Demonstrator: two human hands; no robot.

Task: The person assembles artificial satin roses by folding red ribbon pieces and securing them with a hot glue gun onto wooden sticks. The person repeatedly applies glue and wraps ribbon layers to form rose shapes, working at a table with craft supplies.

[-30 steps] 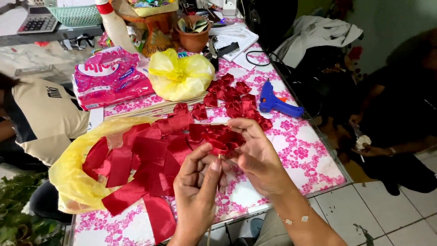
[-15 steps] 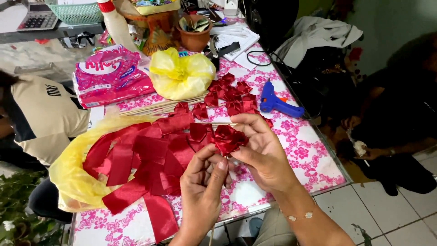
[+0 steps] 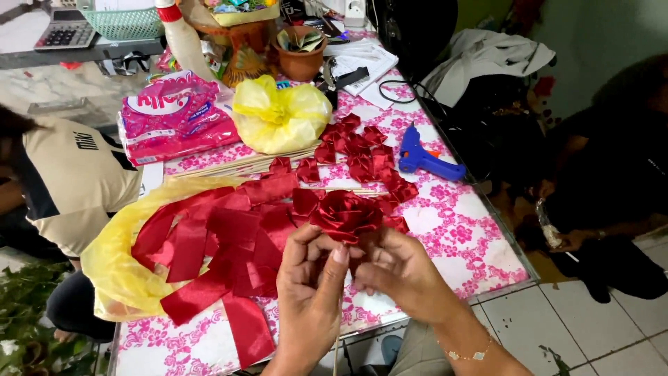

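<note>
A red satin ribbon rose [image 3: 346, 214] is held up over the table's near edge. My left hand [image 3: 309, 299] pinches it from below, thumb and fingers at its base, where a thin wooden stick [image 3: 337, 354] runs down. My right hand [image 3: 402, 273] grips the base of the rose from the right side. Just left of my hands lies a heap of cut red ribbon strips [image 3: 223, 244] spilling from an open yellow plastic bag [image 3: 115, 275].
The table has a pink floral cloth [image 3: 459, 233]. Folded red ribbon petals [image 3: 358, 150], wooden skewers [image 3: 240, 166], a blue glue gun [image 3: 424, 159], a tied yellow bag [image 3: 278, 122] and a pink packet [image 3: 174, 118] lie farther back. People sit at the left and the right.
The ribbon rose has been lifted and turned upright so its face shows. Both hands have drawn back toward me and closed around its base.
</note>
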